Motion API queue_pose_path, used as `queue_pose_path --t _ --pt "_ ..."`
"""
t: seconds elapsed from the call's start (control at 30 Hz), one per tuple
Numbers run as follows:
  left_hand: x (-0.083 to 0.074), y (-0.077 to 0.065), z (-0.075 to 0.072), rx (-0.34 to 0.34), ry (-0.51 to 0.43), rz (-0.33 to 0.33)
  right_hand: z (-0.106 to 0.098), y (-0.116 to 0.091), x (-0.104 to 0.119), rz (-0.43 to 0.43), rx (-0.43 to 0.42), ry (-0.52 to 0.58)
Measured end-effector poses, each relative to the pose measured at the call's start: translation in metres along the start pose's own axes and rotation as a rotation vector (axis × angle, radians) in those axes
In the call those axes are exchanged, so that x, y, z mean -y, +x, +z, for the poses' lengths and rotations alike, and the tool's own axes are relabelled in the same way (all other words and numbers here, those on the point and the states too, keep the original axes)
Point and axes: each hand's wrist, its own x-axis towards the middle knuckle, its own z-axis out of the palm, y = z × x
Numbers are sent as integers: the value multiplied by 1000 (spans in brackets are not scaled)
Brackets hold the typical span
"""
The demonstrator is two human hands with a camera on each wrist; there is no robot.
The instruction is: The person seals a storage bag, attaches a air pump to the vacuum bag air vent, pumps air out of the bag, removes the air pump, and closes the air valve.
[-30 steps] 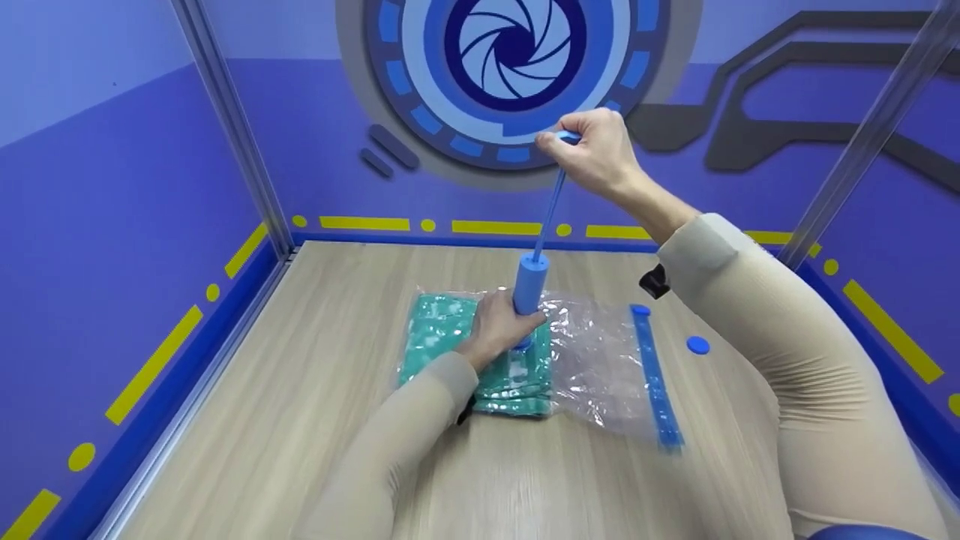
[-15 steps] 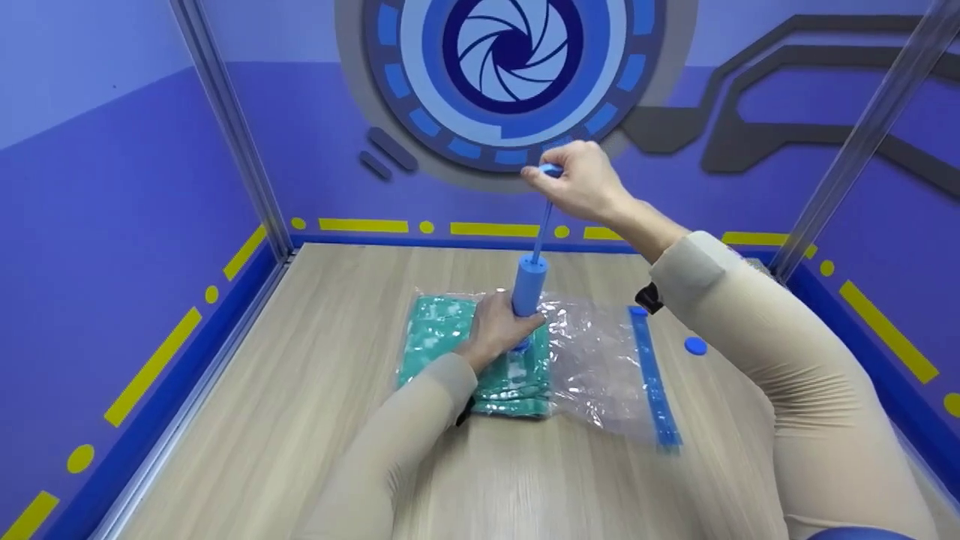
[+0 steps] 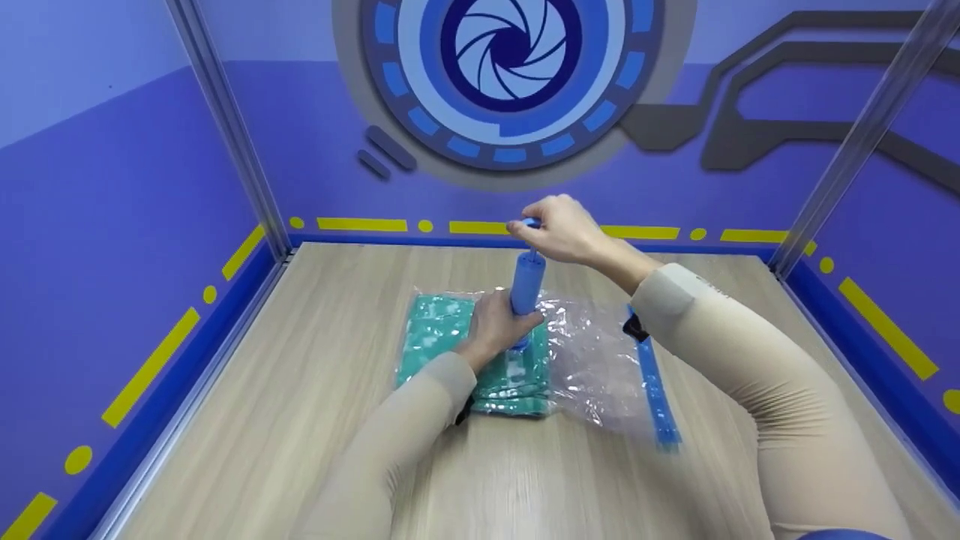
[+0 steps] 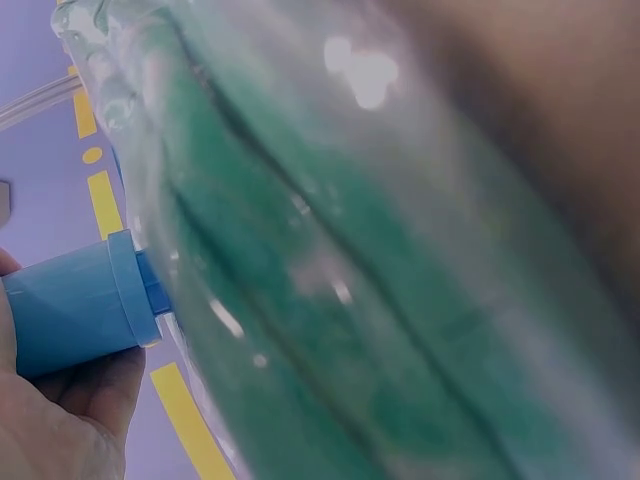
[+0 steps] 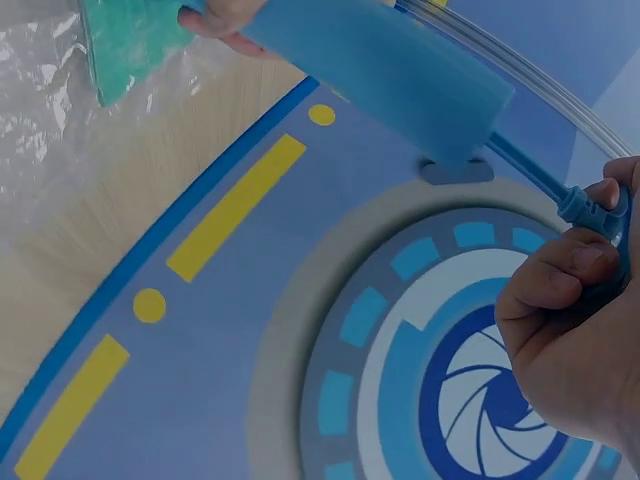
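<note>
A light blue hand pump (image 3: 529, 281) stands nearly upright, leaning slightly, on a clear plastic vacuum bag (image 3: 596, 360). Folded green fabric (image 3: 439, 330) fills the bag's left part. My left hand (image 3: 495, 326) grips the lower pump barrel, its fingers wrapped round it at the bag. In the left wrist view the barrel's collar (image 4: 130, 290) meets a blue valve on the bag. My right hand (image 3: 566, 231) grips the pump's handle just above the barrel. A short length of rod (image 5: 530, 165) shows in the right wrist view between barrel and handle.
The bag's flat right part ends in a blue zip strip (image 3: 658, 401), its upper end partly behind the right sleeve (image 3: 735, 345). A wooden tabletop (image 3: 300, 390) lies underneath. Blue-purple printed walls (image 3: 300, 135) and metal posts (image 3: 225, 112) enclose it on the sides and back.
My right hand has come down and slightly left, sliding the pump rod most of the way into the barrel. The right sleeve now hides a blue disc on the table. The left hand stays put.
</note>
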Motion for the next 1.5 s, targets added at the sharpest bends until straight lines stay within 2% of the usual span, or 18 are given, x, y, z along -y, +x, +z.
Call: queue_pose_path --t 0.17,0.27,0.43,0.6,0.9,1.03,1.17,1.33,1.5 --pt "2 2 1 -7 17 10 15 -3 -7 -2 6 -32" --pt "1 1 1 2 14 -8 25 -6 -11 7 18 -24" --pt "1 1 1 12 0 -20 37 -9 -15 13 -15 1" --pt "1 2 -1 6 -4 -11 41 -9 -15 6 -67 10" --pt "1 2 2 -4 4 5 40 -9 -13 52 -86 68" --pt "-1 2 2 -24 20 32 27 -3 -8 67 -100 61" --pt "-2 2 3 -25 -18 32 2 5 4 78 -111 40" --pt "-2 0 2 4 -96 -83 -30 16 22 64 -168 27" --pt "0 -2 1 25 -84 -142 -55 23 34 52 -257 19"
